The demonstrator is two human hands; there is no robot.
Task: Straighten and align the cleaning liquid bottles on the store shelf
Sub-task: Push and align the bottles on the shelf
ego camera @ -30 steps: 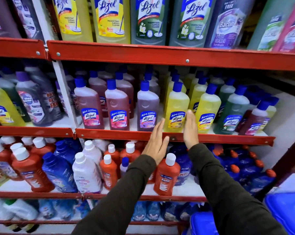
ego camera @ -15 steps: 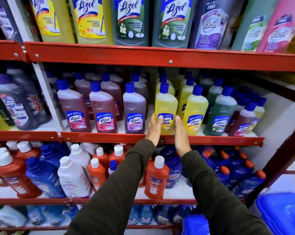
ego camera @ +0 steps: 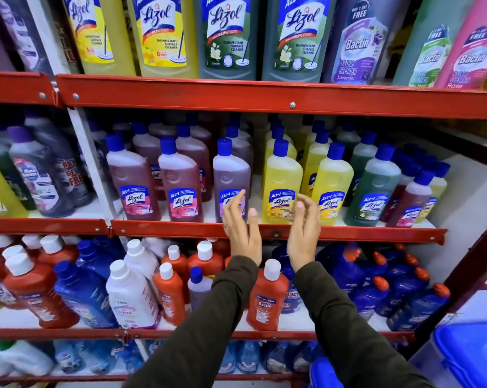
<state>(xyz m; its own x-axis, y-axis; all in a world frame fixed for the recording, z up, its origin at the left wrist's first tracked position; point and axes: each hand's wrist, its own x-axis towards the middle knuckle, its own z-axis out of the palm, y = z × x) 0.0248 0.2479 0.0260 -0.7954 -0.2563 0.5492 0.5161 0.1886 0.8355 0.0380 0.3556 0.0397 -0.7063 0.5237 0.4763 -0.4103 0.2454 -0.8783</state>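
On the middle shelf stands a front row of blue-capped Lizol bottles: two pinkish ones, a purple one, two yellow ones, a green one. My left hand hovers in front of the purple bottle's label, fingers apart, holding nothing. My right hand is raised before the first yellow bottle's label, fingers loosely curled and empty. Both hands sit just in front of the shelf's red lip, palms facing each other.
Large Lizol and Bactin bottles fill the top shelf. Below, orange Bactin bottles, blue bottles and a white bottle stand unevenly. Blue plastic bins sit at the lower right. A red upright post borders the right side.
Both hands have come off the yellow bottle and pulled back and apart; the left one now sits before the purple bottle. The camera has moved closer and shifted.
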